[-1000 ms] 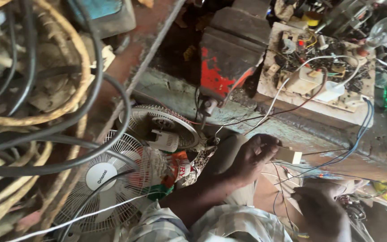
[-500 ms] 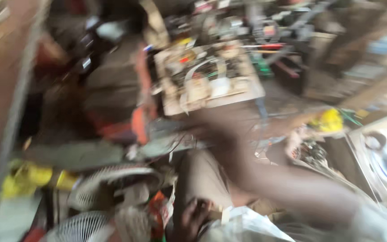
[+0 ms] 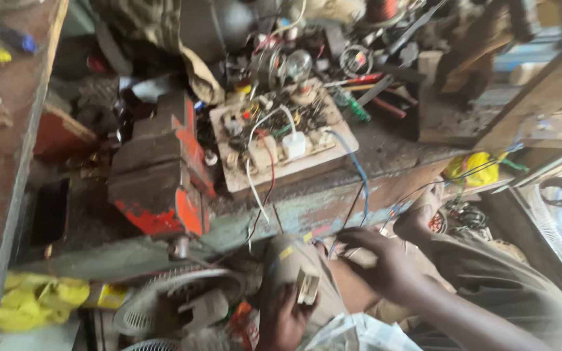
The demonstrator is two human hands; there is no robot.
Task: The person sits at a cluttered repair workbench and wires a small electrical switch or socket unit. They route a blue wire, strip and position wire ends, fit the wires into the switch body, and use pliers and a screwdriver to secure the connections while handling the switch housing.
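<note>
While the view has swung from the fan toward the table (image 3: 385, 156), left hand (image 3: 287, 315) now clenches a beige plug (image 3: 307, 286); right hand (image 3: 385, 263) pinches thin wires (image 3: 359, 195).

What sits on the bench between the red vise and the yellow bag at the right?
In the head view, a wooden board crowded with electrical parts and wires lies between the red vise and the yellow bag.

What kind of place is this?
Probably a small electrical repair workshop: a red vise on a cluttered bench, a wooden board with sockets and loose wires, and fan guards below. The left hand holds a small switch-like part.
</note>
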